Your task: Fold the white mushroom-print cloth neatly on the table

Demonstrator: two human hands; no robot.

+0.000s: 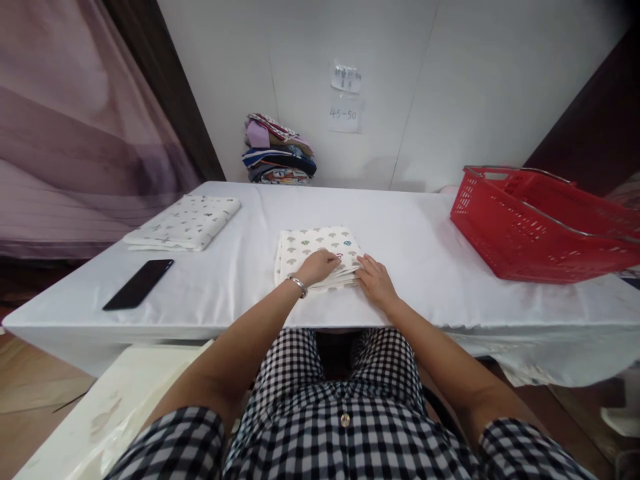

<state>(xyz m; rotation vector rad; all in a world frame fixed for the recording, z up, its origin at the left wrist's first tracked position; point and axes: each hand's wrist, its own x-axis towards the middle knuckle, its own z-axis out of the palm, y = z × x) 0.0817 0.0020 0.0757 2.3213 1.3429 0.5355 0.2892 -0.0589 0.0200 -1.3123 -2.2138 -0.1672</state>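
Observation:
A folded white cloth [313,240] with grey mushroom shapes and a few coloured ones lies on the table in front of me, its layers showing along the near right edge. My left hand [319,267], with a silver bangle at the wrist, rests over the near middle of this cloth beside a small red print. Its fingers are bent and pressed together; whatever is between the fingertips is hidden. At the cloth's right edge, my right hand [379,281] lies palm down with fingers stretched out, the fingertips touching the edge.
On the white-covered table [250,267], another folded patterned cloth [193,222] lies at the left behind a black phone [139,285]. A red plastic basket [530,230] stands right. Behind the table, folded fabrics [279,157] are stacked against the wall, near paper signs [345,115].

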